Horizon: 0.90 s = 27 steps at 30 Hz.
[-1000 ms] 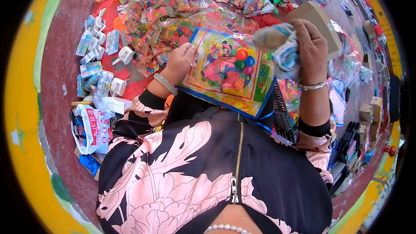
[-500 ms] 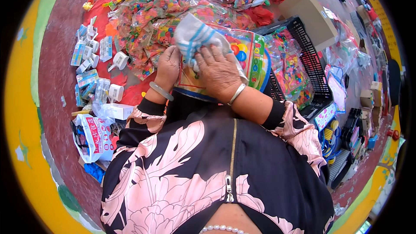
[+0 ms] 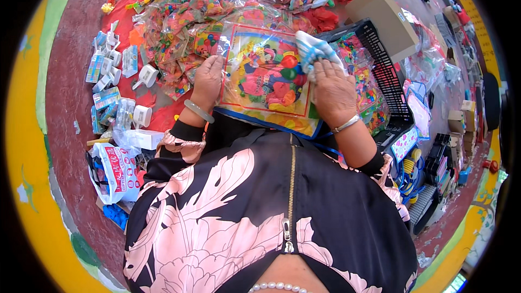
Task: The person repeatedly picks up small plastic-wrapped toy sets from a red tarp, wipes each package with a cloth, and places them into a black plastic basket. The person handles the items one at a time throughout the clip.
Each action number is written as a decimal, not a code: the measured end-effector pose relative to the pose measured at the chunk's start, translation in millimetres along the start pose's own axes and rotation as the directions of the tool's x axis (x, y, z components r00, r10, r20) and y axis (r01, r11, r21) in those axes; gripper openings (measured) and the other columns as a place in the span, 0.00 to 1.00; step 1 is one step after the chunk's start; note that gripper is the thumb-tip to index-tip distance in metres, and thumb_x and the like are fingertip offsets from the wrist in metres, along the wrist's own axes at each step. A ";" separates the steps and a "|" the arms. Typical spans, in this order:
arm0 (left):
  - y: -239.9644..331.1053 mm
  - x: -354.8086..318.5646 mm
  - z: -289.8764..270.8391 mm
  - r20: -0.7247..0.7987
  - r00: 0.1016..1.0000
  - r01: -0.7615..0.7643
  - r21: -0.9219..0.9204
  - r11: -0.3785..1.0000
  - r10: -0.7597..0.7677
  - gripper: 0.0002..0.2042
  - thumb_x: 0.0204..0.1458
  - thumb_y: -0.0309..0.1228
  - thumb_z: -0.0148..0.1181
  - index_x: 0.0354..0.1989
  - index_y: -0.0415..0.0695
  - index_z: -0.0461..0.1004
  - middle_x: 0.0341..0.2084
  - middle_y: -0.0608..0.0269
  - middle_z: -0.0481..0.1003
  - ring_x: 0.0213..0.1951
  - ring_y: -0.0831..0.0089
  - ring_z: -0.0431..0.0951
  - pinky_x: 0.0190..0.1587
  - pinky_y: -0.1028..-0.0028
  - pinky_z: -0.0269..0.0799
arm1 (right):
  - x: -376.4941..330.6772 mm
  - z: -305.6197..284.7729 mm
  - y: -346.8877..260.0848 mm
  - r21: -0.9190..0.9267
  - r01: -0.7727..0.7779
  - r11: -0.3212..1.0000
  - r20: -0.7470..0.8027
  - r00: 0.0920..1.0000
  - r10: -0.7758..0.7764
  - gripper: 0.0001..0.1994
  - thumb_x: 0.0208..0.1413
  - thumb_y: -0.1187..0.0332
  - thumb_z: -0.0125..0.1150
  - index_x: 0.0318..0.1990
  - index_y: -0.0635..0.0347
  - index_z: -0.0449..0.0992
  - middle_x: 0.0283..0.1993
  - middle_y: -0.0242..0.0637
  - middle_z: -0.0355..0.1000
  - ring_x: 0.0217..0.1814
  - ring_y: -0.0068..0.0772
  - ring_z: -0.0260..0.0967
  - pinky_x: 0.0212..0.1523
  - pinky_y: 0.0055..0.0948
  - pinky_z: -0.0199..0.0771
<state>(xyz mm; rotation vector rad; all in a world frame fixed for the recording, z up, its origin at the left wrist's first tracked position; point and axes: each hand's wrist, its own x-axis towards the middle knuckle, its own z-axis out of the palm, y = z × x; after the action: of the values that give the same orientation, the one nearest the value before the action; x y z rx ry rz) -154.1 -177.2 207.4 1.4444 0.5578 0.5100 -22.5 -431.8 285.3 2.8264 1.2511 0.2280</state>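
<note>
Packets lie everywhere around you, so read them from your left. Small white and blue boxes [image 3: 111, 84] sit in loose rows on the dark red floor [image 3: 65, 103], and nearer your knee a white plastic bag with red print [image 3: 116, 171] slumps beside them.

Your left hand [image 3: 208, 78] lies flat on the left edge of the large clear-wrapped picture pack [image 3: 266, 78], fingers spread and pressing, not closed around anything. Press there firmly so the slippery film cannot slide while you wipe. That pack rests across your lap, tilted slightly, its blue border [image 3: 260, 121] toward you and a red-framed, many-coloured cartoon print under the film.

Your right hand [image 3: 334, 92] has its grip bunched on a white and blue cloth [image 3: 312, 51], pushed against the pack's upper right corner. Wipe in even strokes from the corner inward, I judge, with light pressure so the film does not crease.

Behind the pack, clear bags of bright small toys [image 3: 184, 16] cover a red sheet. Right of you stands a black plastic crate [image 3: 385, 70] with more colourful packs, and beyond it a plain brown cardboard box [image 3: 385, 19].
</note>
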 end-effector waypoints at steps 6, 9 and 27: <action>19.0 -2.7 3.0 0.060 0.985 -0.169 0.101 0.980 0.164 0.10 0.60 0.31 0.48 0.35 0.38 0.72 0.21 0.75 0.67 0.23 0.86 0.62 0.26 0.83 0.61 | -7.3 -9.4 83.0 -0.048 -0.062 0.997 -0.167 0.985 0.053 0.08 0.44 0.72 0.55 0.33 0.53 0.78 0.41 0.31 0.75 0.41 0.32 0.72 0.38 0.36 0.67; 65.1 -18.2 16.2 0.110 0.978 -0.198 0.253 0.947 0.175 0.09 0.60 0.31 0.48 0.36 0.38 0.72 0.19 0.70 0.68 0.21 0.83 0.64 0.25 0.80 0.63 | -6.4 -48.4 105.0 0.166 0.015 0.986 -0.311 0.950 0.038 0.06 0.41 0.73 0.57 0.28 0.55 0.79 0.30 0.37 0.75 0.34 0.36 0.73 0.34 0.33 0.69; 183.5 -8.1 120.1 0.639 0.365 -0.931 0.232 0.282 0.678 0.08 0.49 0.24 0.58 0.38 0.40 0.73 0.30 0.56 0.77 0.25 0.63 0.77 0.27 0.72 0.72 | 21.4 -178.1 57.3 -0.201 0.448 0.871 -0.339 0.802 -0.491 0.04 0.48 0.67 0.56 0.31 0.53 0.74 0.29 0.35 0.72 0.28 0.39 0.71 0.28 0.33 0.68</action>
<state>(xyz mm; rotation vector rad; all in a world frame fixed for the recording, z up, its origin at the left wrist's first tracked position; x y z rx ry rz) -82.5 -263.1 396.2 2.3637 -0.6018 0.8644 6.8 -458.3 469.5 2.3356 1.8984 0.8210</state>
